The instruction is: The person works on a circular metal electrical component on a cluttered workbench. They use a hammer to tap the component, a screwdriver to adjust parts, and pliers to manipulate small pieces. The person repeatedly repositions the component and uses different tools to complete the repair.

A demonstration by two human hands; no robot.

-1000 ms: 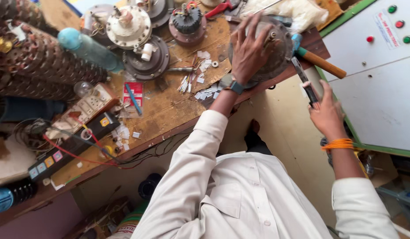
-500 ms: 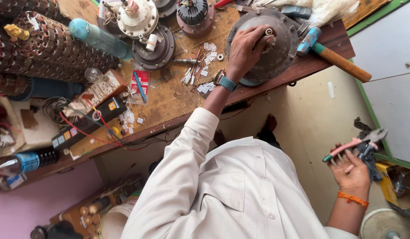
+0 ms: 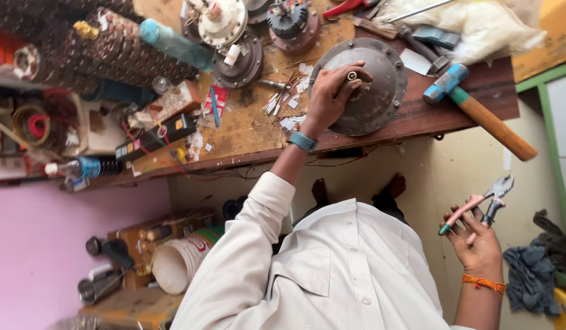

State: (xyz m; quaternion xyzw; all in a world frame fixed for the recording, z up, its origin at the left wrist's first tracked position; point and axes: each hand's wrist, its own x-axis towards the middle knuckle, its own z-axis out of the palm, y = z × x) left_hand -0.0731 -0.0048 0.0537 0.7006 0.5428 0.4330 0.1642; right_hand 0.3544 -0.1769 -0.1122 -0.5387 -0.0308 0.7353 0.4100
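The wooden workbench (image 3: 246,131) fills the upper part of the head view, its near edge running from the left side to a corner at the right, where bare wall and floor lie beyond it. Its left half is crowded: stacked dark winding coils (image 3: 112,49) and a light-blue bottle (image 3: 173,43) sit beside two more motor housings (image 3: 231,36), with scraps of paper and wire bits scattered in between.

The round grey motor cover (image 3: 374,91) lies flat near the bench's front edge, its rim reaching almost to that edge. The left hand (image 3: 332,91) rests on top of the cover, fingers curled round the short shaft (image 3: 351,76) at its centre. A blue-headed hammer (image 3: 478,110) lies just right of the cover, its head on the board and its wooden handle sticking out past the bench corner into open air. A white plastic bag (image 3: 478,24) lies at the back right.

Below the bench edge, the right hand (image 3: 475,241) is held low and well apart from the bench, beside the white shirt (image 3: 350,275). Its fingers are loosely wrapped on a pair of pliers (image 3: 478,208) with pink grips, the pliers' tips parted and pointing up toward the hammer handle. A grey rag (image 3: 530,275) lies on the floor to the right, and a white bucket (image 3: 179,263) stands under the bench to the left.
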